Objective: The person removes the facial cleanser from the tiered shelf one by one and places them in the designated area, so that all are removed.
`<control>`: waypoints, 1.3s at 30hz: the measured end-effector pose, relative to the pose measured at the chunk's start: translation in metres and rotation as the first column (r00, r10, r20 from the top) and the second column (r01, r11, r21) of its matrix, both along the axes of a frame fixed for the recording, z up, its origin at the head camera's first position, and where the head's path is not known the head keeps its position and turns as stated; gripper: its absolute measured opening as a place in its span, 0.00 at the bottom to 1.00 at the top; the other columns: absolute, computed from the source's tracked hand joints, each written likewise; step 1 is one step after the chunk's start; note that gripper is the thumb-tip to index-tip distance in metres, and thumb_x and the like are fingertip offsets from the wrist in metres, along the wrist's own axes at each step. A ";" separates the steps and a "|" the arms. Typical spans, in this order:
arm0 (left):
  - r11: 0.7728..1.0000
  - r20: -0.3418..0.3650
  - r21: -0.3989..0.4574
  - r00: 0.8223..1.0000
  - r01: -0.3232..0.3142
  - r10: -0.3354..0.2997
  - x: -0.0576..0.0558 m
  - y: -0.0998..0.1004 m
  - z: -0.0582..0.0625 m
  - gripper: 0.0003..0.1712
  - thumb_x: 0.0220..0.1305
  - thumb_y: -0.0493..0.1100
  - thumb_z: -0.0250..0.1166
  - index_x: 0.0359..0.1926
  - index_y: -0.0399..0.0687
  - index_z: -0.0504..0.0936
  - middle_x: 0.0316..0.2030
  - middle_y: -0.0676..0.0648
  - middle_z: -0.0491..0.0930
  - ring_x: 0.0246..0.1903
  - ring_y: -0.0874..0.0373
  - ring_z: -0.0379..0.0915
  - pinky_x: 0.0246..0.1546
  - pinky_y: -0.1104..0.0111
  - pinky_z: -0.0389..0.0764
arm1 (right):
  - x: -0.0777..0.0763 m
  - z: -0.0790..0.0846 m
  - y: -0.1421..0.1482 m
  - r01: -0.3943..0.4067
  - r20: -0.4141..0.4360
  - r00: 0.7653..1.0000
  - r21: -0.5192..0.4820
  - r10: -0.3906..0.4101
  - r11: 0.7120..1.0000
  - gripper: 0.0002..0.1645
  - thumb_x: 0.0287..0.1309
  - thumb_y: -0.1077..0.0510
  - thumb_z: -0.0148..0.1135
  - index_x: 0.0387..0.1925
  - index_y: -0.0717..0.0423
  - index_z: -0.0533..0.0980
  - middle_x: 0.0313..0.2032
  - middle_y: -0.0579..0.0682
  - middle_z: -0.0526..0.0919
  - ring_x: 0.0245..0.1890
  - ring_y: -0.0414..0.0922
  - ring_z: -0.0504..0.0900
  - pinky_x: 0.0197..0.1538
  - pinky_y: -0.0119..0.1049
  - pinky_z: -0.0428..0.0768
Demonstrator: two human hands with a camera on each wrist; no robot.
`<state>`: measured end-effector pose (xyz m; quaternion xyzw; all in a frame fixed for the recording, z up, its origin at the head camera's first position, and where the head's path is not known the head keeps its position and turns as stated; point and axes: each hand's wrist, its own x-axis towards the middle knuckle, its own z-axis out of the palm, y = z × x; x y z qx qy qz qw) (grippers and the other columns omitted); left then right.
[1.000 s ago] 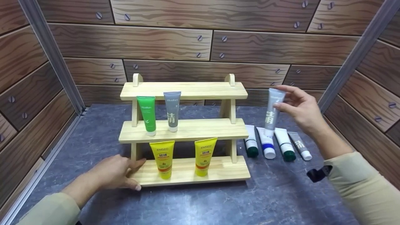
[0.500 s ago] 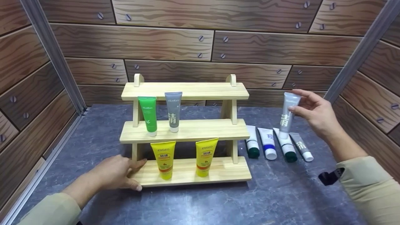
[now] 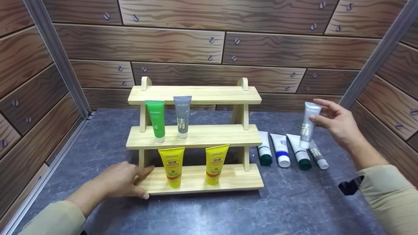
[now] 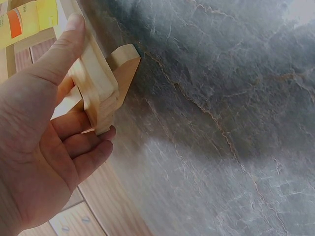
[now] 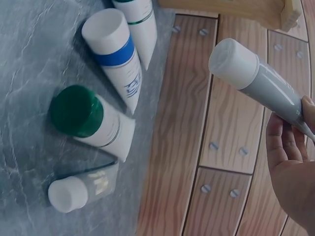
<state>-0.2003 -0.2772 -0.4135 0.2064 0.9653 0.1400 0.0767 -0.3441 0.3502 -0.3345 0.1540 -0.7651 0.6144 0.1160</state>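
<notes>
My right hand [image 3: 341, 125] pinches a grey squeeze tube [image 3: 307, 129] near its flat end, white cap downward, above the right part of a row of tubes. In the right wrist view, fingers and thumb lie on either side of this tube [image 5: 275, 91]. My left hand [image 3: 117, 179] grips the left end of the bottom step of a three-step wooden display rack [image 3: 196, 135]; thumb in front, fingers behind, as the left wrist view shows. A green tube [image 3: 156, 120] and another grey tube [image 3: 182, 114] stand on the middle step. Two yellow tubes, left [image 3: 172, 168] and right [image 3: 215, 164], stand on the bottom step.
Right of the rack lie a white tube with blue band [image 3: 281, 150], two green-capped white tubes, left [image 3: 265, 150] and right [image 3: 302, 155], and a small grey tube [image 3: 319, 156]. Wood-patterned walls [image 3: 179, 42] with metal posts enclose the dark marbled table [image 3: 209, 212].
My right hand has moved right and slightly down with the grey tube, from over the middle of the row to over its right part. My left hand keeps its grip on the rack.
</notes>
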 end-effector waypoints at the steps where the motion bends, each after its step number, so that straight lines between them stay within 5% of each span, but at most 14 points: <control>1: 1.000 0.001 -0.001 1.000 -0.001 0.001 0.000 0.000 0.000 0.55 0.44 0.68 0.83 0.72 0.51 0.79 0.26 0.50 0.80 0.33 0.53 0.77 0.43 0.44 0.84 | -0.001 -0.001 0.003 0.011 0.003 1.000 0.013 -0.011 1.000 0.31 0.62 0.72 0.73 0.65 0.50 0.82 0.44 0.45 0.86 0.38 0.37 0.87 0.41 0.29 0.86; 5: 1.000 0.006 -0.006 1.000 -0.007 0.007 0.000 0.000 0.000 0.55 0.45 0.68 0.83 0.72 0.51 0.78 0.22 0.52 0.74 0.31 0.54 0.74 0.42 0.45 0.83 | -0.002 -0.006 0.012 0.043 0.012 0.999 0.043 -0.044 0.998 0.31 0.63 0.71 0.73 0.65 0.49 0.82 0.43 0.44 0.85 0.38 0.37 0.85 0.40 0.29 0.86; 11: 1.000 -0.018 0.007 1.000 0.016 -0.016 0.000 0.000 -0.002 0.55 0.44 0.68 0.83 0.72 0.51 0.79 0.28 0.49 0.81 0.33 0.53 0.76 0.43 0.44 0.84 | -0.003 -0.015 0.026 0.022 0.032 0.999 -0.043 -0.021 0.999 0.31 0.61 0.73 0.72 0.63 0.49 0.82 0.41 0.46 0.85 0.38 0.38 0.84 0.39 0.29 0.86; 22: 1.000 0.002 0.007 1.000 0.006 -0.006 -0.001 -0.001 -0.001 0.54 0.46 0.66 0.83 0.72 0.49 0.79 0.26 0.53 0.78 0.33 0.54 0.76 0.44 0.43 0.83 | -0.006 -0.030 0.048 0.014 0.063 0.998 -0.179 -0.003 0.984 0.31 0.59 0.78 0.70 0.58 0.48 0.81 0.38 0.47 0.89 0.35 0.39 0.88 0.37 0.30 0.87; 39: 1.000 0.009 0.000 1.000 0.005 -0.005 -0.001 0.000 0.000 0.54 0.46 0.67 0.83 0.72 0.50 0.78 0.25 0.53 0.77 0.33 0.53 0.75 0.44 0.44 0.83 | -0.008 -0.046 0.080 0.078 0.187 0.981 -0.144 -0.051 0.986 0.30 0.61 0.76 0.70 0.52 0.38 0.86 0.37 0.43 0.89 0.34 0.36 0.87 0.36 0.29 0.86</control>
